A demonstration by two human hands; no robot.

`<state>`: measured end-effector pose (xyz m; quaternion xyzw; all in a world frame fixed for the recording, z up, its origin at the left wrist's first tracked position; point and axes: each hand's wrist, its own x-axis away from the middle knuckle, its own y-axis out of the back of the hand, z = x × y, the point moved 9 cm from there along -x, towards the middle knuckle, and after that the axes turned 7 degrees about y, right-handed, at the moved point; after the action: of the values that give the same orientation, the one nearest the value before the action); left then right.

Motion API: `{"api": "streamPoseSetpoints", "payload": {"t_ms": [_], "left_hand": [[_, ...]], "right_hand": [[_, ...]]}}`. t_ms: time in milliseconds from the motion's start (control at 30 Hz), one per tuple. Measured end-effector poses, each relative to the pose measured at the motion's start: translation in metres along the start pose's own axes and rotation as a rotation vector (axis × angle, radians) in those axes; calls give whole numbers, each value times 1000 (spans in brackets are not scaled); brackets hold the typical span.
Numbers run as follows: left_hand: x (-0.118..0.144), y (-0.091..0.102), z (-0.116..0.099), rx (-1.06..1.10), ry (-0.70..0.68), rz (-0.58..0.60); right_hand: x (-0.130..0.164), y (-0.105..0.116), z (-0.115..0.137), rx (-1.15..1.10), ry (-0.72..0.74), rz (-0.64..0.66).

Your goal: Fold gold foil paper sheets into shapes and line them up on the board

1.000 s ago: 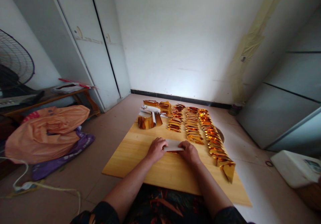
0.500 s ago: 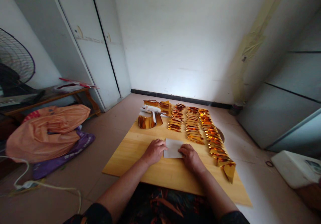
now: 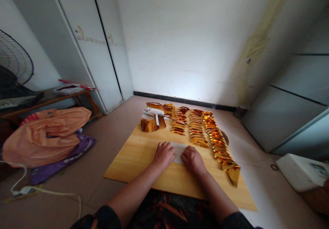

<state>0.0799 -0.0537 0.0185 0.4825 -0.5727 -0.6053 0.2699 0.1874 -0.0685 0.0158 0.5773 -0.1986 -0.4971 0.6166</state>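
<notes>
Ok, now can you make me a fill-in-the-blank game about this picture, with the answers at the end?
1. The left hand and right hand touch a pale sheet; the one nearer the folded gold pieces is the ____ one.
2. Those pieces form ____ rows on the wooden board.
3. The fan is at the picture's ____ edge.

Missing words: right; three; left.

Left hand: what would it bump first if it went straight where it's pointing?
Probably the pale sheet at its fingers; beyond that, maybe the gold folded pieces, though depth is unclear.
</notes>
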Motion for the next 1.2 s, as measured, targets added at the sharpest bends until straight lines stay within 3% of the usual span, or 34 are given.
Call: {"api": "streamPoseSetpoints", "payload": {"t_ms": [200,333,500,633,767,867,967,1100,1200], "left_hand": [[12,-14,-18,59,-200,84],[14,-15,-17,74,-173,117],[18,-14,-18,79,-182,100],[20,-14,-14,110,-184,57],[21,-17,-10,142,-175,29],[21,-18,-9,147,-165,21],[21,-18,-8,156,-161,19],[21,-14,-9,181,-158,18],[21,-11,-10,205,-159,7]], "right_hand": [[3,2,-1,-27,2,-50],[3,-1,-7,-75,-31,-27],[-7,-3,-26,-76,-233,-16],[-16,-8,-36,17,-393,125],[-23,-4,-36,43,-443,188],[-28,-1,-33,68,-426,210],[-32,6,-28,91,-365,138],[-32,14,-9,132,-182,33],[-24,7,7,127,-31,74]]}}
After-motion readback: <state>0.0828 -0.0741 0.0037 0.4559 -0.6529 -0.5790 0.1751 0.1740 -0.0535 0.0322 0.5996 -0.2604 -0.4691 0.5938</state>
